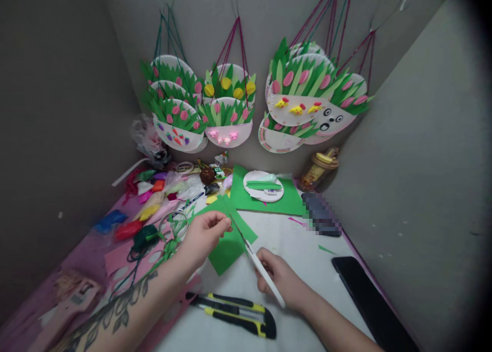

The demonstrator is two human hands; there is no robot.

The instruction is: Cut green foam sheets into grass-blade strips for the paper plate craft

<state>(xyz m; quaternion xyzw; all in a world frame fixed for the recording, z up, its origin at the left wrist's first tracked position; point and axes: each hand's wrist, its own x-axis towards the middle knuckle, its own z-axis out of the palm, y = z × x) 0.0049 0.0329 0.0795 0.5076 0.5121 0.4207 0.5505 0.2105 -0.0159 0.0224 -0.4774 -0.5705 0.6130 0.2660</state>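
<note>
My left hand (209,234) is closed in a pinch on green paper (226,252), at the middle of the table. Part of the sheet is hidden behind the fingers, and a narrow point of it rises past them. My right hand (277,280) grips white-handled scissors (263,275). Their thin blades reach up and left over the paper, close to my left fingertips. Whether the blades are apart is too fine to tell. Nearer to me lies a yellow and black utility knife (234,311).
A white paper plate (280,193) rests on a green sheet (240,188) at the back. Colourful clay packets (128,229) and scraps crowd the left. Two dark phone-like objects lie right, one a black slab (361,290). Decorated paper-plate baskets (228,129) hang on the wall above.
</note>
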